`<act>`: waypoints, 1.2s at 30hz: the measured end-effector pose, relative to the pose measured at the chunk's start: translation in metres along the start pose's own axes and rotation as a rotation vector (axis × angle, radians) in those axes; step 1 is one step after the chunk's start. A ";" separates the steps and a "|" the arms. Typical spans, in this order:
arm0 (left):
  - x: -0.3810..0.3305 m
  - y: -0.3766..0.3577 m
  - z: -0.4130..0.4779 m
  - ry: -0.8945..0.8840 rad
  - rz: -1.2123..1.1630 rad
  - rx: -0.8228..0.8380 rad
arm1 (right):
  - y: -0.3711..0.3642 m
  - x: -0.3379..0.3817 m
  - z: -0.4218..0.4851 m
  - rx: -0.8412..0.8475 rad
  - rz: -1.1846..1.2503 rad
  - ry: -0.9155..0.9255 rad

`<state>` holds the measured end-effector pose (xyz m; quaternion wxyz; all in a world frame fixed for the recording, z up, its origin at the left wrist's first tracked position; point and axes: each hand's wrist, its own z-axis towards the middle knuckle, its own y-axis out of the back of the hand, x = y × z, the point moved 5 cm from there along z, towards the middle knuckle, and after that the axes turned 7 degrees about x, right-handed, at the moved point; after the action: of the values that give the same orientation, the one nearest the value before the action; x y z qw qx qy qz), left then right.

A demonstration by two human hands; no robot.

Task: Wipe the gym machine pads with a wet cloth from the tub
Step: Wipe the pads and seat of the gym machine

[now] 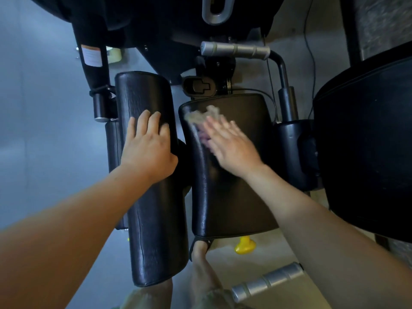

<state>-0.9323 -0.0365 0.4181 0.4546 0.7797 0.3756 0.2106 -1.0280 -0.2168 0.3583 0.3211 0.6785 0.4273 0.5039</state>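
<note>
A black flat seat pad (234, 197) lies in the middle of the head view. My right hand (231, 143) presses a pale grey cloth (200, 118) flat against its upper left part; hand and cloth are motion-blurred. To the left stands a long black roller pad (153, 219) with cracked vinyl. My left hand (148, 146) rests palm-down on that roller's upper half, fingers spread, holding nothing. The tub is not in view.
A large black back pad (367, 141) fills the right side. Grey handle grips sit at the top (234, 50) and bottom (267, 284). A yellow knob (245, 246) shows under the seat. My bare leg (202, 275) is below, over grey floor (44, 130).
</note>
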 end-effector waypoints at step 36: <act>0.018 -0.040 0.004 0.056 0.221 0.123 | 0.013 0.034 0.054 0.220 -0.297 0.238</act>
<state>-0.9341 -0.0121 0.3815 0.3692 0.8366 0.3122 0.2575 -0.9690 -0.1920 0.3677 0.2631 0.5748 0.6099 0.4779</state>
